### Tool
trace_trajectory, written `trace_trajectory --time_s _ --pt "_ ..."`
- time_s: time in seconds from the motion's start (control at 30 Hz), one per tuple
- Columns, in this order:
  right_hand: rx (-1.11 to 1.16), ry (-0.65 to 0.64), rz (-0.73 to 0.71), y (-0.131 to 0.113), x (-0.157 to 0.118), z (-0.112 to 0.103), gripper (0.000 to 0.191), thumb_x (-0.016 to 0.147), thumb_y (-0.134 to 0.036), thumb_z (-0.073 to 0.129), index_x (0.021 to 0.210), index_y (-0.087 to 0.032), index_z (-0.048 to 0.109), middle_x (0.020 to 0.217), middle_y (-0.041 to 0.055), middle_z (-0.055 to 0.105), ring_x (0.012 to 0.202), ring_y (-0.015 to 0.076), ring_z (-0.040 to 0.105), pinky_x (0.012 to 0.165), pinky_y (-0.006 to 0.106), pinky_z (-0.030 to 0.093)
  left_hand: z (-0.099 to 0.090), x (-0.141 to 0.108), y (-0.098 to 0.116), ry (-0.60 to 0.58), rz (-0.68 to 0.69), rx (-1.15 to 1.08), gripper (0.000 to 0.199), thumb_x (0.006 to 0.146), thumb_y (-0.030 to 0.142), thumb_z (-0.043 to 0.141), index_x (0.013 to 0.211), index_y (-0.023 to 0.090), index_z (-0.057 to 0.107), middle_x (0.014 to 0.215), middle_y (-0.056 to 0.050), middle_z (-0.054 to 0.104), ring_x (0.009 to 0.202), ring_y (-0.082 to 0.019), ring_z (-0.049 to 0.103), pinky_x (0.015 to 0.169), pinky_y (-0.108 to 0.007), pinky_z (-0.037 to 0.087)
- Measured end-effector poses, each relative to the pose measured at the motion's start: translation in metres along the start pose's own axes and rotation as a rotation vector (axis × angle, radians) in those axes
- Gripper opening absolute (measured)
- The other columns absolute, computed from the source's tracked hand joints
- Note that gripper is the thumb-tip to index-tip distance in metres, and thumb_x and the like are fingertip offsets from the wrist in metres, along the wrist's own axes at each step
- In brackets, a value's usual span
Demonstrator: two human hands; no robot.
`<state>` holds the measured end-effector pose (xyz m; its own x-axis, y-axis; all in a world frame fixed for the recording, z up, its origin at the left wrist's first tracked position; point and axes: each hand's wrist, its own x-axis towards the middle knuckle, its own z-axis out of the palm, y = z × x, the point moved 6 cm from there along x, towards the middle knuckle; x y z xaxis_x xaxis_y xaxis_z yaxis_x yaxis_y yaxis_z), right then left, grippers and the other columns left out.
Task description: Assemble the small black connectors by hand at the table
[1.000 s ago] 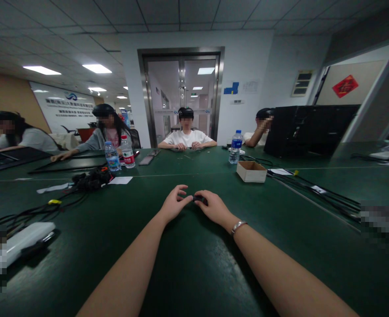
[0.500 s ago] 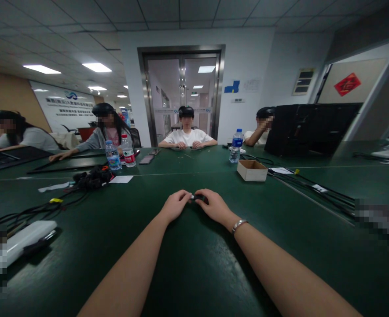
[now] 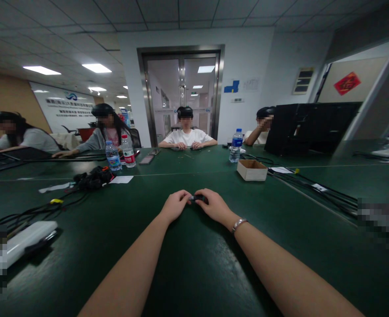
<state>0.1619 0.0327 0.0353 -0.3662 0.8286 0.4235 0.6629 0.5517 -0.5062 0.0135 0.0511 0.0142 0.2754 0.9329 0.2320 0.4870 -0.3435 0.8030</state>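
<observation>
Over the middle of the green table [image 3: 194, 273], my two hands meet around a small dark object with a silvery part [image 3: 197, 198]. My left hand [image 3: 175, 206] pinches its silvery left end between thumb and fingertips. My right hand [image 3: 214, 205], with a silver bracelet at the wrist, has its fingers closed on the dark right end. The fingers hide much of the object, and its exact kind is too small to tell.
An open cardboard box [image 3: 252, 171] and a water bottle [image 3: 236, 146] stand ahead right. Two bottles [image 3: 128, 152], black cables [image 3: 93, 178] and a white device [image 3: 32, 240] lie left. Black monitors [image 3: 310, 128] stand back right. Several people sit around the table.
My hands have barely moved; the small object between them looks slightly turned. At the left, the flat dark panel near a person's hand is no longer in its earlier place.
</observation>
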Motion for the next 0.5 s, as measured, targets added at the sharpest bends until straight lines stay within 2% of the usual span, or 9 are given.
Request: trace_trajectory --time_s 0.07,0.13,0.23,0.3,0.37,0.5 --pt "-0.001 0.004 -0.001 -0.0008 0.0000 -0.0004 0.023 0.083 -0.022 0.058 0.105 -0.019 0.064 0.098 0.0065 0.064 0.087 0.0163 0.058 0.080 0.031 0.044 -0.0012 -0.0005 0.0021 0.018 0.039 -0.041 0.020 0.082 0.033 0.053 0.095 0.021 0.062 0.093 -0.003 0.067 0.088 -0.016 0.061 0.083 -0.030 0.046" --pt "0.001 0.010 -0.007 -0.0011 0.0001 -0.0007 0.022 0.083 -0.021 0.058 0.104 -0.019 0.064 0.098 0.0063 0.064 0.086 0.0162 0.058 0.080 0.031 0.044 -0.0035 -0.0008 0.0032 0.052 0.062 -0.073 0.027 0.076 0.028 0.061 0.102 0.022 0.060 0.100 -0.004 0.065 0.092 -0.017 0.060 0.083 -0.030 0.047" --pt "0.008 0.013 -0.014 -0.0002 0.0003 -0.0002 0.023 0.083 -0.020 0.058 0.105 -0.020 0.064 0.098 0.0060 0.064 0.085 0.0156 0.058 0.080 0.031 0.044 -0.0062 -0.0007 0.0004 0.093 0.009 -0.080 0.038 0.076 0.039 0.062 0.110 0.021 0.057 0.102 -0.006 0.065 0.091 -0.018 0.060 0.082 -0.031 0.047" --pt "0.008 0.012 -0.010 0.0008 0.0002 0.0002 0.023 0.083 -0.021 0.058 0.105 -0.020 0.064 0.099 0.0060 0.063 0.085 0.0155 0.058 0.079 0.031 0.045 -0.0052 -0.0004 -0.0019 0.077 -0.039 -0.030 0.035 0.082 0.049 0.051 0.099 0.020 0.062 0.093 -0.005 0.066 0.086 -0.018 0.060 0.081 -0.032 0.046" --pt "0.005 0.009 -0.005 0.0013 0.0000 0.0002 0.023 0.083 -0.022 0.058 0.105 -0.020 0.064 0.098 0.0059 0.063 0.085 0.0155 0.057 0.078 0.031 0.045 -0.0022 0.0000 -0.0026 0.031 -0.052 0.025 0.036 0.086 0.049 0.042 0.087 0.020 0.064 0.084 -0.003 0.066 0.081 -0.018 0.060 0.079 -0.032 0.046" --pt "-0.002 0.007 -0.010 0.0001 -0.0001 0.0000 0.022 0.082 -0.021 0.059 0.103 -0.019 0.065 0.095 0.0055 0.063 0.084 0.0158 0.057 0.078 0.030 0.045 0.0002 0.0004 -0.0010 0.019 0.024 -0.018 0.017 0.080 0.032 0.056 0.092 0.021 0.060 0.090 -0.002 0.065 0.084 -0.016 0.059 0.079 -0.029 0.046"
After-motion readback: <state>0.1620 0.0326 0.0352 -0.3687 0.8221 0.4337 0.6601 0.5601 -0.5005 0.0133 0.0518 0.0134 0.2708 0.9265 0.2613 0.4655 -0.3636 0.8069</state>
